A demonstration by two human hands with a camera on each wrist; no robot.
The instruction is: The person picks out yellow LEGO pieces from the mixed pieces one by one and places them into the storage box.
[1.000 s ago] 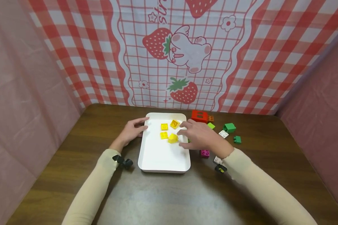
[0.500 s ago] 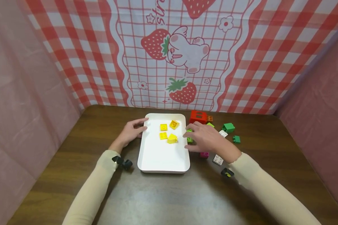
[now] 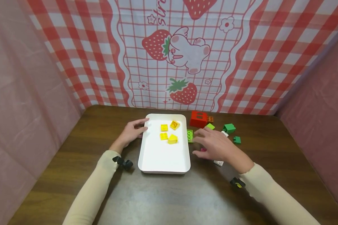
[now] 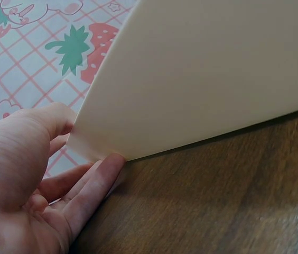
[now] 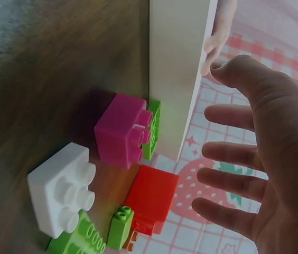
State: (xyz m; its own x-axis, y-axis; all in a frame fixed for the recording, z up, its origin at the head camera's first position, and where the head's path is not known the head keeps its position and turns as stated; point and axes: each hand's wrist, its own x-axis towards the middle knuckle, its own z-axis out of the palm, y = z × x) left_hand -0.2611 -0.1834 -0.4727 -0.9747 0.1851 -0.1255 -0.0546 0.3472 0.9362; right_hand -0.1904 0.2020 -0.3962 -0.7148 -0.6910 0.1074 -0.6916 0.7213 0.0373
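Note:
A white tray (image 3: 164, 156) lies on the table with several yellow toy bricks (image 3: 173, 139) in its far half. At its left rim, my left hand (image 3: 130, 131) holds the tray edge. In the left wrist view, the thumb reaches behind the tray wall and a fingertip touches its outer face. My right hand (image 3: 215, 143) hovers right of the tray, fingers spread and holding nothing. Below it lie a magenta brick (image 5: 118, 129) and a white brick (image 5: 59, 185). A lime green brick (image 3: 190, 136) lies against the tray's right side, near my right fingertips.
A red brick (image 3: 198, 119) stands at the back beside an orange piece (image 3: 210, 119). Another lime brick (image 3: 210, 126) lies just behind my right hand. Two green bricks (image 3: 229, 128) sit farther right. A strawberry-patterned cloth (image 3: 183, 90) hangs behind the table.
My right hand has drawn back to the right, from over the tray to above the loose bricks, uncovering the lime brick. The left hand and the yellow bricks stay in place.

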